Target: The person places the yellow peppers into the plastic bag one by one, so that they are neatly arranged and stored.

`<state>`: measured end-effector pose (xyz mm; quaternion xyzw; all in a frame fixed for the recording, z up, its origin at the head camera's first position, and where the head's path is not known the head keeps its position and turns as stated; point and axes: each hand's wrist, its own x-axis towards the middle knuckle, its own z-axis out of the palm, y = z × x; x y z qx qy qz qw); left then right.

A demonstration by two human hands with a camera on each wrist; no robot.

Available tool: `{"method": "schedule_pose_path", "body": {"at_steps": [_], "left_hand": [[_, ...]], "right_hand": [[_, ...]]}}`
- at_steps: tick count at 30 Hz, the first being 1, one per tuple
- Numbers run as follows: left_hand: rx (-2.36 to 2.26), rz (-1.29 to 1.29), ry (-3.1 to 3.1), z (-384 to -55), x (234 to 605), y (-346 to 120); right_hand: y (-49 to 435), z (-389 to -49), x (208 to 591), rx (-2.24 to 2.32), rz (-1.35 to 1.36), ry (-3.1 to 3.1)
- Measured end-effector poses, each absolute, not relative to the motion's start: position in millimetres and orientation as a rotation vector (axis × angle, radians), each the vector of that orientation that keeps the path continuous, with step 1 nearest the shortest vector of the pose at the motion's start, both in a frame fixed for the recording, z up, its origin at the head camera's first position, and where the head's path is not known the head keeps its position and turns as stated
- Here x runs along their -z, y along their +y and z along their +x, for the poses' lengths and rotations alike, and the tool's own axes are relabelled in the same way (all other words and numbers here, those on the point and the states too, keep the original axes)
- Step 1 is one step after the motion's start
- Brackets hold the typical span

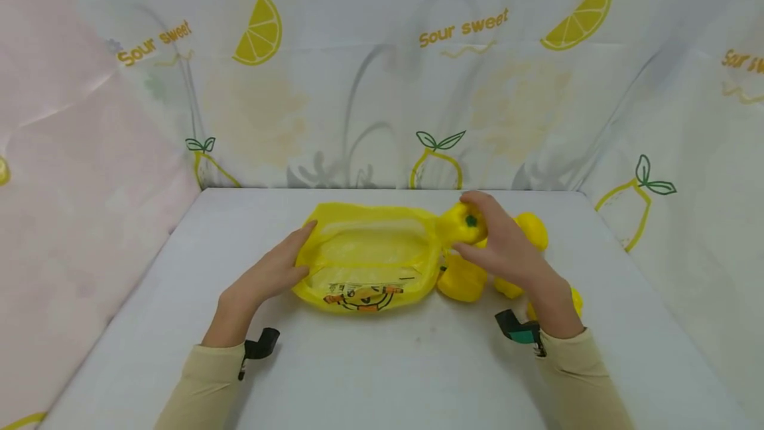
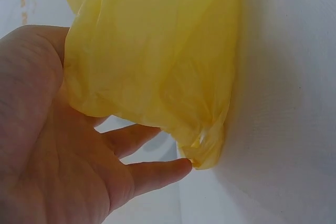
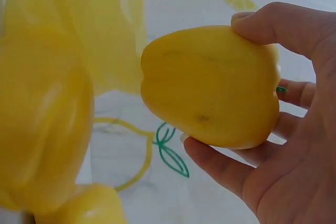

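Observation:
A yellow plastic bag with a printed cartoon face stands mouth upward on the white table, its opening spread wide. My left hand holds the bag's left side, thumb and fingers apart along it; in the left wrist view the bag's film hides part of the fingers. A yellow bell pepper with a green stem is gripped between the thumb and fingers of my right hand. That pepper is by the bag's right rim. Just below it another yellow bell pepper lies against the bag's right side.
Several more yellow peppers lie to the right, one behind the right hand and others partly hidden under the right wrist. The white table ends at a lemon-print cloth backdrop, with cloth on both sides too.

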<state>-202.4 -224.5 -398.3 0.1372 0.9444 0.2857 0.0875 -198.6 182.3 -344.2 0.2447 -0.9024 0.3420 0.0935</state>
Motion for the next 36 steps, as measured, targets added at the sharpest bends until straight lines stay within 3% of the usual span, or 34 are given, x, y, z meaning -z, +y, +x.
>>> {"method": "schedule_pose_path", "body": {"at_steps": [15, 36], "left_hand": [[-0.878, 0.427, 2.808, -204.1, 400.1, -225.4], [-0.892, 0.418, 2.811, -200.1, 401.3, -222.5]], "right_hand": [[73.4, -221.6, 369.1, -0.956, 0.999, -2.706], [-23.8, -240.8, 418.6, -0.829, 0.681, -2.683]]}}
